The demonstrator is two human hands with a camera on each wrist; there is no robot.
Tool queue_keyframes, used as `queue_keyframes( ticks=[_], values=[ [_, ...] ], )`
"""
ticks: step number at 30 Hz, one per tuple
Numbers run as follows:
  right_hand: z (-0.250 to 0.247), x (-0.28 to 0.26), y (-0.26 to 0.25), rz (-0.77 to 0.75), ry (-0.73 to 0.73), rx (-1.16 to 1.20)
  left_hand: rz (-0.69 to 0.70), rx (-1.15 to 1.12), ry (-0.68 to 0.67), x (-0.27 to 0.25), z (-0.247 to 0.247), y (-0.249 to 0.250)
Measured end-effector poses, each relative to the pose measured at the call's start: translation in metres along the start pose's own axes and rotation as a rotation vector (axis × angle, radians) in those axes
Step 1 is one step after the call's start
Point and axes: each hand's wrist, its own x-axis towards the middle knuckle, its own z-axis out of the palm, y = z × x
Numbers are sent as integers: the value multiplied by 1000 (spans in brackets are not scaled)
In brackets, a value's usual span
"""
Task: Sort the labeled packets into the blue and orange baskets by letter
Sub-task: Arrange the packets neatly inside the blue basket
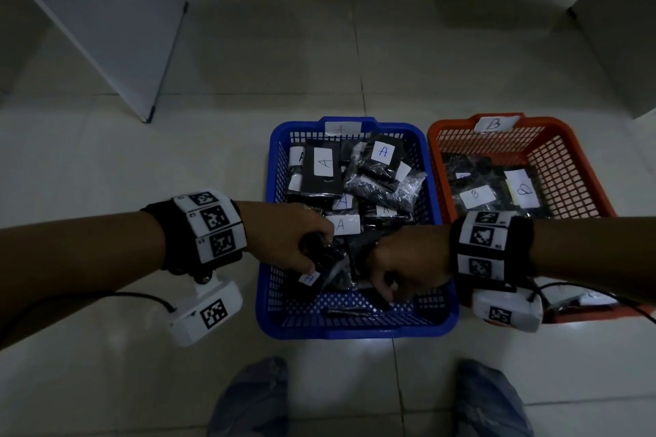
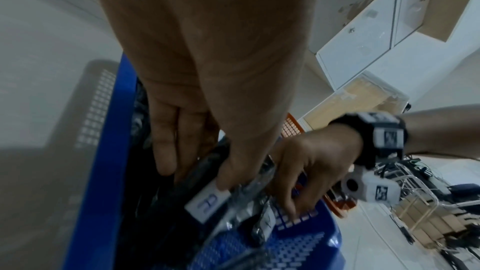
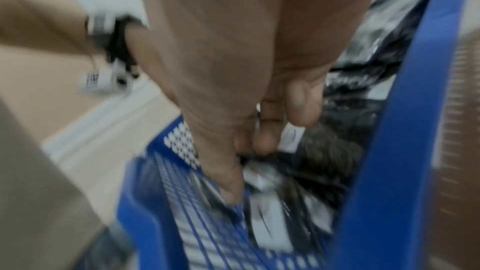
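A black packet [image 1: 321, 259] with a white label is held inside the blue basket [image 1: 440, 325], toward the basket's near end. Its label appears to read B in the left wrist view [image 2: 207, 202], though the letter is blurred. The left hand [image 1: 287, 241] is clamped on this packet, with fingers curled over its top and the thumb pressed onto the label edge. The left forearm is reached in level across the basket's left wall, back of the hand up.

The right hand [image 1: 408, 266] is lowered into the same basket just beside the left hand, knuckles up, fingers bent downward with their tips at the basket's mesh floor among the packets. Whether anything is pinched by it cannot be told; the right wrist view is blurred.

More black packets marked A [image 1: 381, 152] are piled in the far half of the blue basket. Beside the blue basket's right wall, the orange basket [image 1: 564, 152] is seen, tagged B and holding packets marked B [image 1: 475, 195].
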Motion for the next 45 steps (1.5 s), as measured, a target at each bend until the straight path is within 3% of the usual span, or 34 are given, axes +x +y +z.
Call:
queue_keyframes(
  ticks=[6,13,15,19,22,28,34,38,43,45],
  values=[
    [-8,-13,11,45,135,179,36,-47,137,8,22,5],
    [-13,-20,19,80,235,197,251,311,422,17,31,14],
    [-15,-15,17,44,210,213,318,380,378,13,32,10],
    [-16,-1,11,-8,107,178,305,543,101,9,48,5],
    [-12,6,14,-2,100,152,244,693,92,14,55,8],
    [-6,11,5,5,67,314,162,820,50,25,54,20],
    [15,30,-12,71,-56,235,56,730,102,28,50,22],
    [17,38,-11,68,-79,230,3,701,67,28,48,25],
    [16,32,-9,-3,110,109,36,582,59,27,49,22],
    [9,22,-5,15,117,128,44,528,61,25,48,22]
  ],
)
